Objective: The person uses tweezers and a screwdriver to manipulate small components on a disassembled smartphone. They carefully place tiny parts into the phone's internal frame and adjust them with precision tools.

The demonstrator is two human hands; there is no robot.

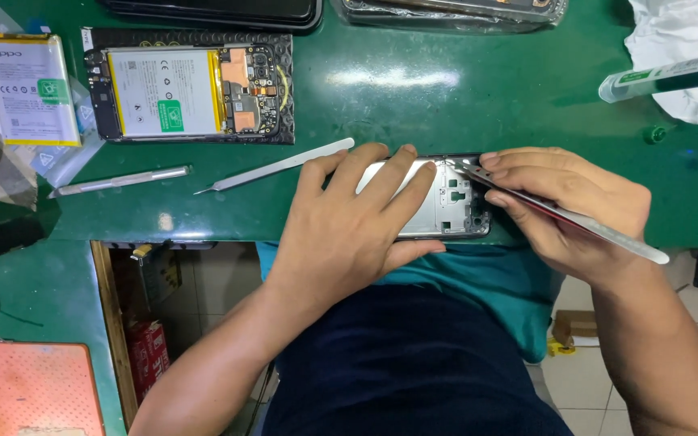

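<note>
Our left hand [349, 230] presses flat on a phone frame [454, 206] at the green worktop [414, 105] edge; our right hand [575, 206] grips a metal pry tool [607, 234] against it.

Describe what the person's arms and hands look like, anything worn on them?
Both forearms are bare, with no sleeves in view. The left hand and right hand wear no gloves, rings, watch or bands. Fingernails are short and unpainted.

Left hand [357, 222] flat, fingers spread; right hand [567, 206] pinching.
</note>
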